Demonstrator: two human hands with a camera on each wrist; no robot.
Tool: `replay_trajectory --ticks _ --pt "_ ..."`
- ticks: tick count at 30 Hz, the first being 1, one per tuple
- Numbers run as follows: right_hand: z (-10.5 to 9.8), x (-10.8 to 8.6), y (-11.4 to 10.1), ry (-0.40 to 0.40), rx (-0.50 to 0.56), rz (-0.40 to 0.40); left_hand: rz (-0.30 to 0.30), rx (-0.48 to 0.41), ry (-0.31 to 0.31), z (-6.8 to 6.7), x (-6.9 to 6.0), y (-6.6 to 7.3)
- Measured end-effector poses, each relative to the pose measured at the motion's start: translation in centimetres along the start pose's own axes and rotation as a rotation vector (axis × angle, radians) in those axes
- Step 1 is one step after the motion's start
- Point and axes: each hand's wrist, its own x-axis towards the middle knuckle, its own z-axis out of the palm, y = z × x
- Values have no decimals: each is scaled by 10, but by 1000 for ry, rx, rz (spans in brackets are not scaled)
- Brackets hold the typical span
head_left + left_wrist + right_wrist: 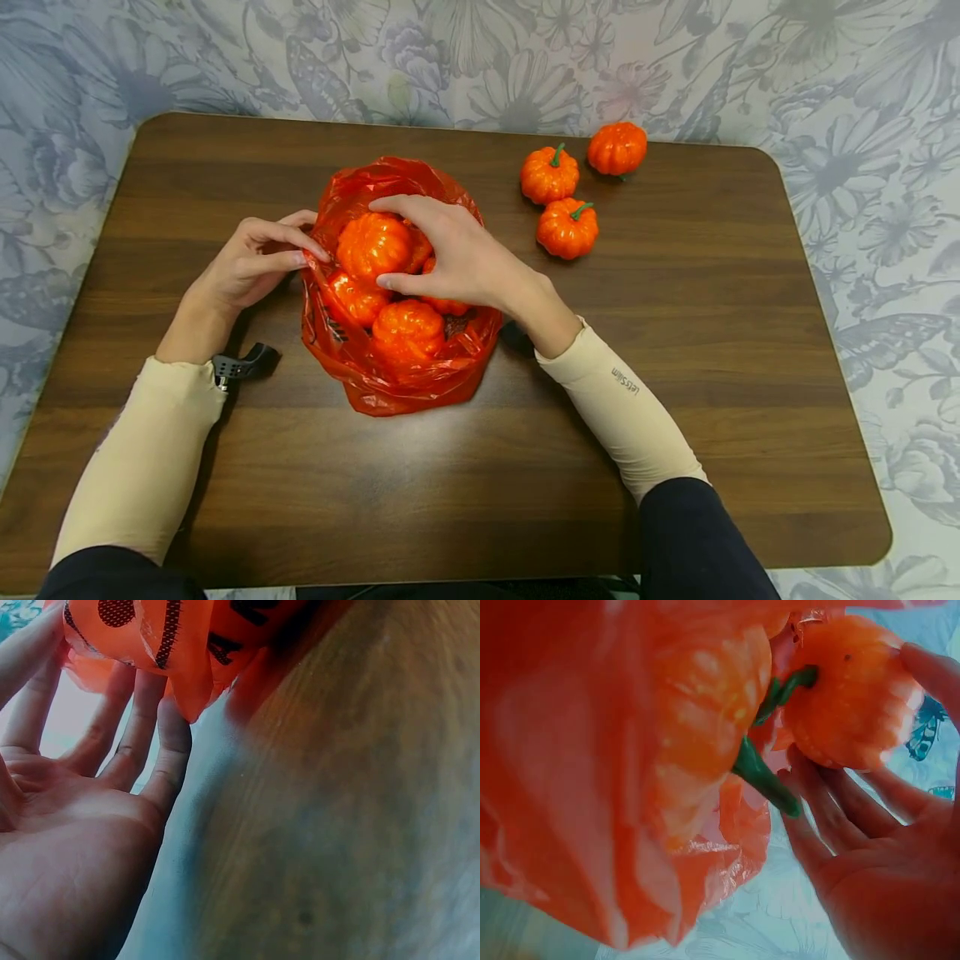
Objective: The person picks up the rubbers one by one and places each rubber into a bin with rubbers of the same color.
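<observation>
A red plastic bag (397,396) stands with its mouth open on the table, and several small orange pumpkins, one (408,331) near the front, lie inside. My left hand (251,257) pinches the left rim of the bag between thumb and fingers; black print shows on the plastic (191,667) in the left wrist view. Over the bag's mouth, my right hand (457,254) holds a pumpkin (372,246) on top of the others, thumb and fingers on opposite sides. In the right wrist view this pumpkin (847,694) shows its green stem, beside another pumpkin (705,727).
Three more pumpkins lie at the back of the brown wooden table (712,350), right of the bag: one (550,175) at left, one (617,150) by the back edge, one (567,228) nearer. A floral-patterned surface (480,67) lies beyond the table.
</observation>
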Motion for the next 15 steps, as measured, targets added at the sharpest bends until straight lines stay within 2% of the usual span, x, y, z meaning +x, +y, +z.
replay_trajectory --ticks 6,15 --pt "6 0 0 -33 -43 -2 -3 8 -1 -1 0 -1" --pt "3 -1 3 -50 -36 -6 -6 1 6 0 1 2"
